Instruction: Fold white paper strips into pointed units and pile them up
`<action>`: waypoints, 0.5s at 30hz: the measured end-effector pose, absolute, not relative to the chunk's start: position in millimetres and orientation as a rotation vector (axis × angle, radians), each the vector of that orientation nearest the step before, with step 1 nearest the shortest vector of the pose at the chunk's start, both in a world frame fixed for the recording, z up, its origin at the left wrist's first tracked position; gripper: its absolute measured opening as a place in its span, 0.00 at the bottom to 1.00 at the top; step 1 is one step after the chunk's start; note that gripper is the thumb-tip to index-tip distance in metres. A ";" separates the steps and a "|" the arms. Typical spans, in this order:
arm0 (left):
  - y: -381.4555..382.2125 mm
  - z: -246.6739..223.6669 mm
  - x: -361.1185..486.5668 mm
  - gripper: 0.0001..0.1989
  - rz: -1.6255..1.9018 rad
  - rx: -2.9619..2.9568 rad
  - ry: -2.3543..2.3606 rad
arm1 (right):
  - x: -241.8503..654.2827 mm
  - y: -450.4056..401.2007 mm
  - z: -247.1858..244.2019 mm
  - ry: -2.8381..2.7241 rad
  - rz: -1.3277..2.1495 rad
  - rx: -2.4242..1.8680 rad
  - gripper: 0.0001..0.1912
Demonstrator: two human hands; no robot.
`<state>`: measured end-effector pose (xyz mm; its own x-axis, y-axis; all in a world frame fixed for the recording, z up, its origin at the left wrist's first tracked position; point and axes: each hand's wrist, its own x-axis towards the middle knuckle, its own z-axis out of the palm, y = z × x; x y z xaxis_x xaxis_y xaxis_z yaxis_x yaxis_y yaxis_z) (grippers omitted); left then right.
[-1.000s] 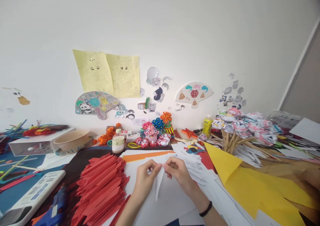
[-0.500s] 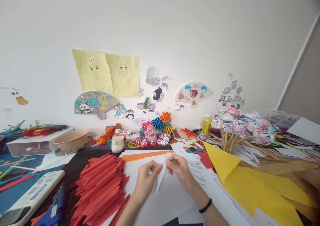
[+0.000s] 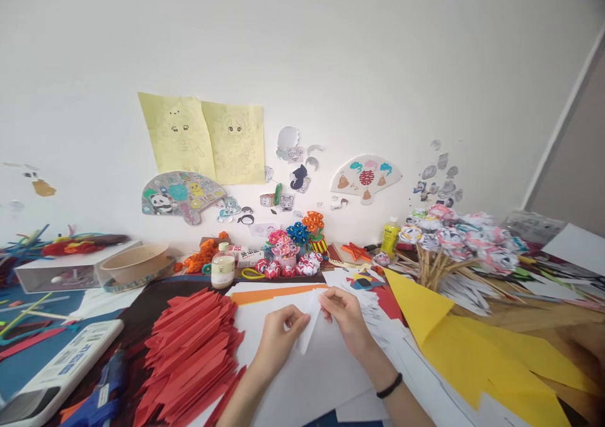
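Head view. Your left hand (image 3: 282, 337) pinches a narrow folded white paper strip (image 3: 310, 335) between thumb and fingers. Your right hand (image 3: 348, 318) has its fingers curled at the strip's upper right edge; whether they grip it or only touch it you cannot tell here. The strip leans, upper end to the right, above the large white sheet (image 3: 312, 386) at the near centre of the worktop (image 3: 539, 313).

To the left of the sheet lies a heap of folded red papers (image 3: 191, 348); just beyond your right hand lies a pile of white strips (image 3: 375, 317). By appearance, many folded pieces are done, while the one in your hands seems part-worked, its creases too small to read. How many are left cannot be judged. Yellow sheets (image 3: 491, 358) lie to the right.

Compared with the frame one second earlier, your fingertips stand farther apart; there they almost meet over the strip. Its lower end, pointing nearly straight toward you in that frame, now sits farther away and to the right. The red heap and white sheet show no clear change.
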<state>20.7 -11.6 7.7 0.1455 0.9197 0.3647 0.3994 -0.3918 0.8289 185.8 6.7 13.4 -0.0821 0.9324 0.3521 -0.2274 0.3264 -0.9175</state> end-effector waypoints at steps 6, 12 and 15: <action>-12.2 7.8 21.5 0.16 1.189 1.886 1.281 | 188.2 8.9 13.1 -1.255 1.112 -0.731 0.12; -12.1 6.7 22.5 0.16 1.162 1.909 1.301 | 191.3 11.3 12.0 -1.231 1.091 -0.734 0.13; -12.5 6.4 22.6 0.16 1.126 1.895 1.301 | 192.4 11.9 13.5 -1.202 1.078 -0.745 0.13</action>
